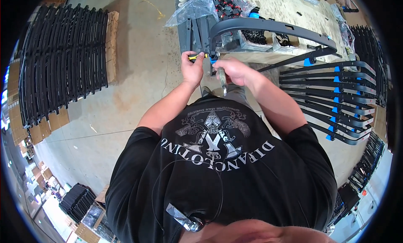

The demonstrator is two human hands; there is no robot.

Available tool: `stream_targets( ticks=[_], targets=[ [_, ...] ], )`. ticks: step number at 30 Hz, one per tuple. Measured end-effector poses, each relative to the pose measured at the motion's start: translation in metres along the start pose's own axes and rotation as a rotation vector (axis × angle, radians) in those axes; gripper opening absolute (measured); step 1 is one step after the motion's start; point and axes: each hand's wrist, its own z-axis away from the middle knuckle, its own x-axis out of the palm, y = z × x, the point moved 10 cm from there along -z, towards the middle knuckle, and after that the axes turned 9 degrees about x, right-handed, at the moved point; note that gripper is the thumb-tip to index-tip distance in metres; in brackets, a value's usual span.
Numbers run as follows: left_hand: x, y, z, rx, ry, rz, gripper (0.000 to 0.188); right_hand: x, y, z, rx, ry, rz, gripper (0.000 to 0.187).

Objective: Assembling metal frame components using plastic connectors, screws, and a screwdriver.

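A dark curved bar point(268, 24) lies across the corner of the workbench, its near end coming down in front of me. A blue piece point(213, 59) sits at that end. My left hand point(192, 69) is closed on a slim yellow-and-black tool point(193, 57), which looks like a screwdriver and points at the bar end. My right hand point(235, 70) is closed around a silvery metal hand tool point(222, 80) just below the blue piece. That tool's handle hangs down toward me; the palm hides part of it, and I cannot tell its exact kind.
On the workbench point(289, 4) are red-and-black parts point(226, 8), a plastic bag point(193, 10) and boxes of small black parts point(255, 38). Several similar bars with blue pieces point(331, 90) fan out at right. Stacked black bars point(63, 58) stand on the left floor.
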Motion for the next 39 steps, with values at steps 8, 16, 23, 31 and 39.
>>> stream_targets(
  ticks=[8, 16, 23, 31, 39],
  targets=[
    [0.005, 0.010, 0.012, -0.145, 0.009, 0.111, 0.028, -0.005, 0.007, -0.010, 0.117, -0.042, -0.103, 0.032],
    [0.011, 0.019, 0.005, -0.125, 0.002, 0.025, 0.032, 0.002, 0.004, -0.017, 0.023, 0.182, 0.555, 0.034],
    [0.019, 0.015, 0.004, -0.079, -0.033, -0.015, 0.029, -0.031, -0.011, -0.015, -0.432, 0.826, 0.921, 0.032],
    [0.007, 0.003, 0.003, -0.089, -0.013, -0.005, 0.031, -0.006, -0.002, -0.007, -0.109, 0.175, 0.377, 0.028],
    [0.004, 0.011, 0.019, -0.214, -0.008, 0.079, 0.031, 0.012, -0.001, 0.015, 0.075, -0.093, -0.116, 0.024]
  ],
)
